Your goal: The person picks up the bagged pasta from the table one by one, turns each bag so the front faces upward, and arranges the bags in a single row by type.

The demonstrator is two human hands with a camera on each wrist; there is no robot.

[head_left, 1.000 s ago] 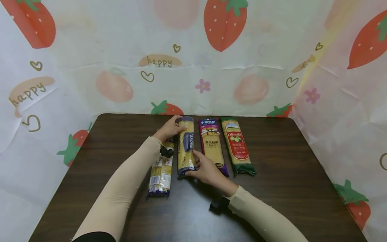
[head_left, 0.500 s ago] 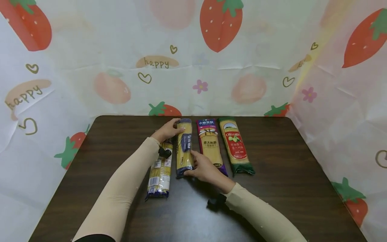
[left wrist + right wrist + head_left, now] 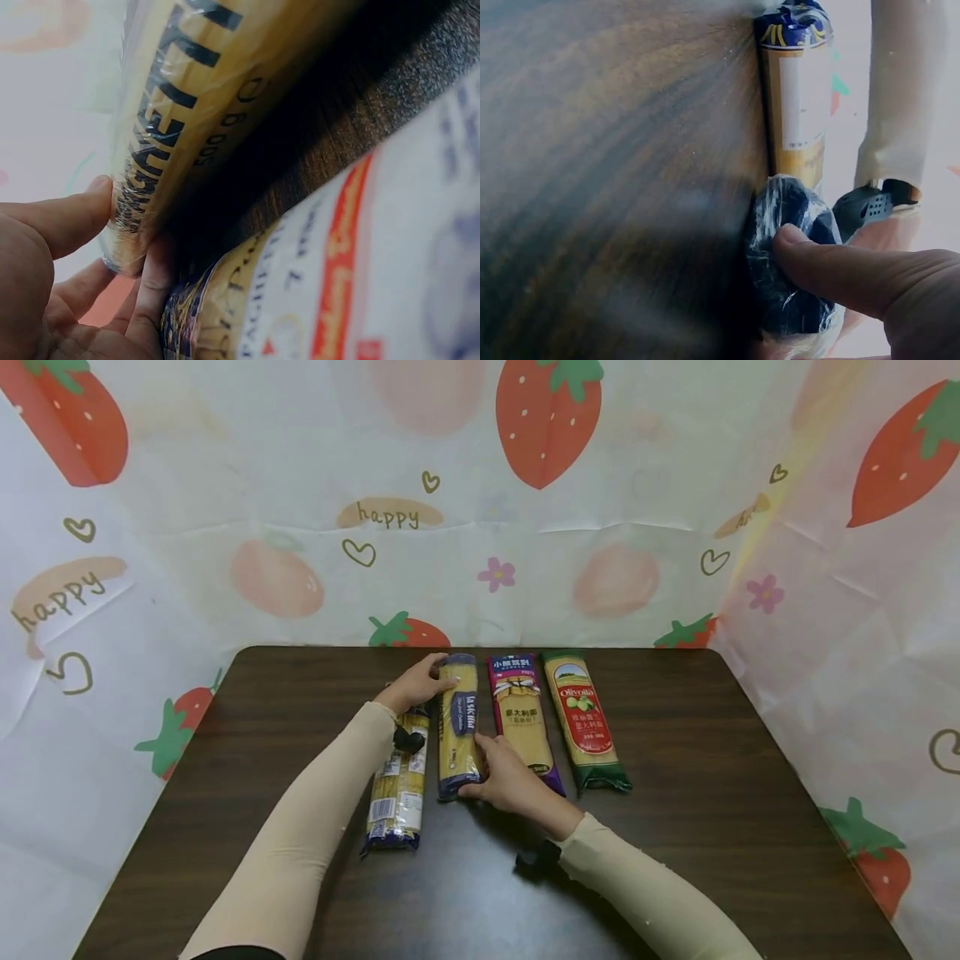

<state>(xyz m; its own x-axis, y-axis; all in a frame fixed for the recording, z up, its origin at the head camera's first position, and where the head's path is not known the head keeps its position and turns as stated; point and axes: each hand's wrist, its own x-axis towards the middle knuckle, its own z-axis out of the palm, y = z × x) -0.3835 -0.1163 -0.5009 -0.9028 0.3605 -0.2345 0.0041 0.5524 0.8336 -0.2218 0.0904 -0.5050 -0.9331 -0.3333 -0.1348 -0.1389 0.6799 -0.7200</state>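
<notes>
A clear-wrapped package of spaghetti (image 3: 459,743) with blue ends and a dark blue label lies lengthwise on the table. My left hand (image 3: 414,685) grips its far end, thumb on one side and fingers on the other in the left wrist view. At the near end, my right hand (image 3: 512,777) holds it, the thumb (image 3: 832,266) pressed on the crinkled blue end in the right wrist view. Left of it lies a second spaghetti package (image 3: 396,793), barcode side up, its far part hidden by my left hand and wrist.
To the right lie a purple-ended pasta package (image 3: 525,718), partly behind my right hand, and a green-and-red pasta package (image 3: 588,722). All rest on the dark wooden table (image 3: 697,827). A strawberry-print curtain (image 3: 495,535) stands behind the table's far edge.
The head view has shifted slightly since a second ago. Both hands keep their hold on the spaghetti package, and the packages stay in the same arrangement.
</notes>
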